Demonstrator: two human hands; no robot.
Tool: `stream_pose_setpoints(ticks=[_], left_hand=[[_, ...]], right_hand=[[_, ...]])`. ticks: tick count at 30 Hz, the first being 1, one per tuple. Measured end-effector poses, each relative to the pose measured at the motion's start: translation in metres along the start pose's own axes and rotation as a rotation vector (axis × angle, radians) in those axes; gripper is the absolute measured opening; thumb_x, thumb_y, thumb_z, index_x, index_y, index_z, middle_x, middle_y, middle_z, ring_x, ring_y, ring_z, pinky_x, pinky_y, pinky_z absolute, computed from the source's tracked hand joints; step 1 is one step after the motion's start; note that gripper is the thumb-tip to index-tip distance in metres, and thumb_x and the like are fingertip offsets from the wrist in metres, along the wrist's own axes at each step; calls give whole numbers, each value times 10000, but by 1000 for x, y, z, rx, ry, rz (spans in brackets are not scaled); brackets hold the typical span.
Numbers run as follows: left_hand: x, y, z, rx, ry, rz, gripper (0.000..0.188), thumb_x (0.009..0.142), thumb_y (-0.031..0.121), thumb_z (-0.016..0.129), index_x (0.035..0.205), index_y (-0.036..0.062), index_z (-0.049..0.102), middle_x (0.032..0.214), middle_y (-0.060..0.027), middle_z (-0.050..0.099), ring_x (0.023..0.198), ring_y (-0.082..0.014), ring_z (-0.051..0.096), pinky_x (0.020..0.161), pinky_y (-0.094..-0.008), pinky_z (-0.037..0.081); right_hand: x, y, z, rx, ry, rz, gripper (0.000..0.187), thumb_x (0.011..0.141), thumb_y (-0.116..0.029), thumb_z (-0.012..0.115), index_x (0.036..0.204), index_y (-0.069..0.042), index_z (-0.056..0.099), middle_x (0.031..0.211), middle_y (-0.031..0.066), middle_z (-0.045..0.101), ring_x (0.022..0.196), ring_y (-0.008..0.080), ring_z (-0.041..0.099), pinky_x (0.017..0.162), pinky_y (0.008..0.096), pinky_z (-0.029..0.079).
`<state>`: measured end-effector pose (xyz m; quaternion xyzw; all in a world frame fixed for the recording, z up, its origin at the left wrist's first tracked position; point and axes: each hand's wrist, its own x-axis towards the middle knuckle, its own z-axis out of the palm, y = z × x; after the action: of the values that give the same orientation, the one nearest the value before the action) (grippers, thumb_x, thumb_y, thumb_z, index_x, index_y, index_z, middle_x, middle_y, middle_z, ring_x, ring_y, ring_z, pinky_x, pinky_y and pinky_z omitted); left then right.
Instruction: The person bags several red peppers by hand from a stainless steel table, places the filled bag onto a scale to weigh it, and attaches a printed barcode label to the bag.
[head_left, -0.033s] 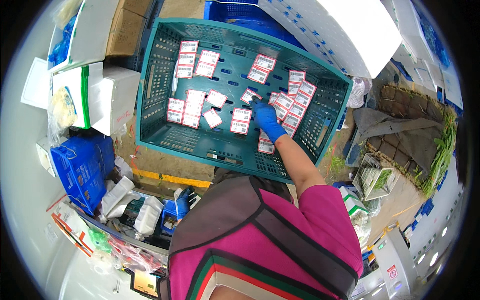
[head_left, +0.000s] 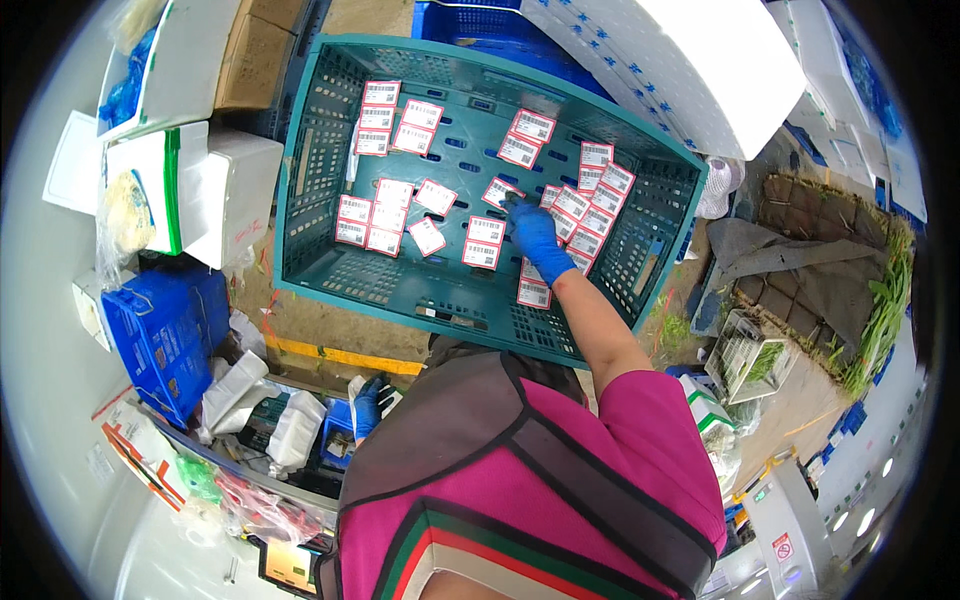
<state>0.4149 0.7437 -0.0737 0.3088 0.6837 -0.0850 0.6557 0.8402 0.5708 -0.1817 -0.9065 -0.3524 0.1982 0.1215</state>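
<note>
Blue-gloved, the right hand point(head_left: 538, 240) is held with fingertips point(head_left: 511, 204) at a red-bordered white label point(head_left: 497, 190) in a green plastic crate point(head_left: 350, 278), any grasp impossible to tell.

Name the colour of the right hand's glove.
The glove is blue, best seen in the head view.

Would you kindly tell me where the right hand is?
In the head view, the right hand is in the green crate, right of centre, at a lone label's edge.
</note>
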Motion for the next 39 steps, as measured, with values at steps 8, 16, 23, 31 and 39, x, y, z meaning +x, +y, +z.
stream_pose_setpoints(ticks=[8, 16, 23, 31, 39], left_hand=[[-23, -3, 19, -36, 41, 5, 327, 782, 214, 538, 1065, 52, 529, 993, -74, 571, 819, -173, 549, 719, -278, 436], [-13, -26, 8, -170, 48, -152, 285, 799, 209, 517, 1043, 67, 549, 937, -54, 589, 758, -145, 567, 677, -257, 439], [-30, -14, 21, -116, 86, -145, 276, 803, 206, 518, 1045, 75, 548, 913, -47, 597, 757, -142, 574, 672, -252, 435], [-35, -2, 34, -52, 90, -59, 277, 800, 191, 531, 1038, 50, 545, 933, -70, 596, 741, -145, 583, 655, -248, 448], [-31, -14, 28, -85, 85, -55, 256, 808, 193, 508, 1026, 66, 551, 933, -47, 597, 779, -146, 581, 673, -249, 433]], right_hand=[[26, 2, 0, -194, 59, -36, 460, 674, -222, 602, 1099, -92, 484, 936, 111, 519, 809, 253, 531, 655, 373, 435], [61, -29, -8, -74, 8, 24, 465, 666, -216, 614, 1092, -89, 476, 982, 117, 508, 809, 264, 530, 680, 372, 437], [78, -46, -10, -85, -10, 96, 615, 623, -199, 656, 1180, -88, 419, 1195, 126, 421, 949, 280, 505, 819, 356, 406], [83, -42, -7, -70, 51, 52, 394, 592, -205, 650, 943, -57, 551, 1077, 149, 507, 890, 298, 521, 788, 386, 397], [76, -32, 5, 432, 409, 130, 175, 692, -177, 610, 806, -47, 581, 759, 147, 585, 690, 304, 561, 625, 387, 439]])
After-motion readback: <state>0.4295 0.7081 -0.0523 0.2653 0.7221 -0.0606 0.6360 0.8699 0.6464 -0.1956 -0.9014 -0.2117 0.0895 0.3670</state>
